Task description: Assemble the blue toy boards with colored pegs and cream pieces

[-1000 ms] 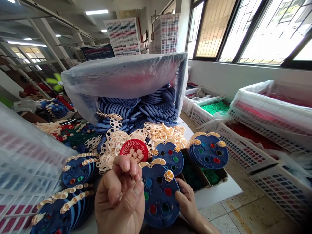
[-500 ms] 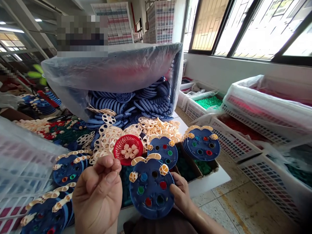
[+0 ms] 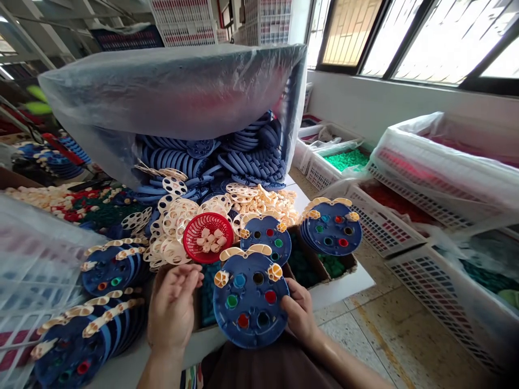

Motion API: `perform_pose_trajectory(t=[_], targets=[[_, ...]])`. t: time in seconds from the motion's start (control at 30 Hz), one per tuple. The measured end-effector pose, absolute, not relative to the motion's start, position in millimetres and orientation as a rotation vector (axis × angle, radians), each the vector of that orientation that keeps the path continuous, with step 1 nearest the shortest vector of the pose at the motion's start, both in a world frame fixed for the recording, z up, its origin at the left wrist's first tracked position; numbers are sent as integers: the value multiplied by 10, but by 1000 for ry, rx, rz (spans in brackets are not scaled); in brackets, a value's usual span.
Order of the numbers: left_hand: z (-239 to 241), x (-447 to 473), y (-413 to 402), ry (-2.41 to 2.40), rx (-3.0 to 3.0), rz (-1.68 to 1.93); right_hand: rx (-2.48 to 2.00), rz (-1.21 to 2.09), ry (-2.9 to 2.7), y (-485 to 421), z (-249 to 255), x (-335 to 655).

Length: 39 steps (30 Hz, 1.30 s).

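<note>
My right hand [image 3: 302, 308] grips the right edge of a blue round plastic disc [image 3: 252, 336], its face tilted toward me. Coloured round inserts show in its holes, a cream curved strip sits along its top, and two cream flower-shaped pieces sit near its upper sides. My left hand [image 3: 172, 300] is beside the disc's left edge, apart from it, with fingers curled and tips pressed together; anything between them is hidden. Just beyond it a red basket [image 3: 187, 241] holds several small cream pieces. Another fitted blue disc [image 3: 263, 249] lies behind the held one.
Fitted disc stacks stand at left [image 3: 73, 351] and right [image 3: 332, 237]. Cream perforated plates [image 3: 172, 227] and cream parts [image 3: 263, 200] are heaped behind the basket. A plastic-covered crate [image 3: 170, 75] holds blue discs at the back. White crates [image 3: 385, 216] line the right side.
My left hand has moved down and away from the camera, closer to the basket's lower edge. The disc stays in my right hand. The camera view has shifted slightly.
</note>
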<state>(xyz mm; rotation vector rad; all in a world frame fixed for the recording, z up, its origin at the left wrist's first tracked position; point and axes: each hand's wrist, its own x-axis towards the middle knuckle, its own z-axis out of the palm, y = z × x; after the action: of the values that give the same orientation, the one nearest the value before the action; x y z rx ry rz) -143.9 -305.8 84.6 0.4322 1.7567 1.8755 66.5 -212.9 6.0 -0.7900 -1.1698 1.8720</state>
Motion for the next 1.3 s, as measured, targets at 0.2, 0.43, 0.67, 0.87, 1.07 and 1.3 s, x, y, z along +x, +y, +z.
perform_pose_trajectory(t=[0.2, 0.43, 0.67, 0.87, 1.07, 1.3], targets=[[737, -1216, -2967, 1591, 514, 1392, -790, 1853, -1177, -2139, 32, 687], [734, -1353, -2639, 1740, 810, 1394, -793, 1816, -1266, -2110, 185, 745], [645, -1452, -2107, 1999, 1036, 1558, -986, 1577, -1221, -1951, -71, 1091], [402, -1296, -1822, 2114, 1413, 1396, -1063, 1505, -1268, -2084, -150, 1152], [169, -1288, -1715, 2214, 1623, 1379, -1089, 1457, -1371, -2129, -199, 1111], [41, -1254, -1672, 2356, 1858, 1430, -1098, 1389, -1479, -2120, -252, 1091]])
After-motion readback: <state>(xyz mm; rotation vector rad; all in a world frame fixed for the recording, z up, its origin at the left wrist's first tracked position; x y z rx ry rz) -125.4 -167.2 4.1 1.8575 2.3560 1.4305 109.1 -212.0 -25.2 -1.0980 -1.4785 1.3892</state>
